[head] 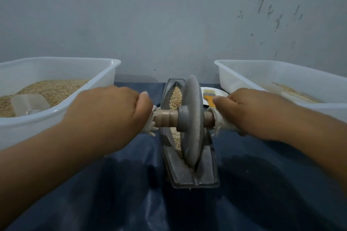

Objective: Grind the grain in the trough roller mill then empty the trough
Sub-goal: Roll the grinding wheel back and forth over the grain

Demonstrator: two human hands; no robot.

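Head view showed the grinding step in hand, by my judgement: whole grain (176, 97) still lay in the trough (187, 176), beyond the stone wheel (193, 118) and along its left flank. The wheel stood upright in the trough, about midway along it. The left hand (110, 110) gripped the cloth-wrapped axle (165, 118) left of the wheel; the right hand (249, 112) gripped it right of the wheel. The trough's long axis ran straight away from the person toward the wall; the axle lay crosswise. A tub of grain (56, 88) sat left of the wheel, a second tub (281, 78) right, a brush (209, 97) just beyond the right hand. Next, likely, an even two-handed push along the trough.
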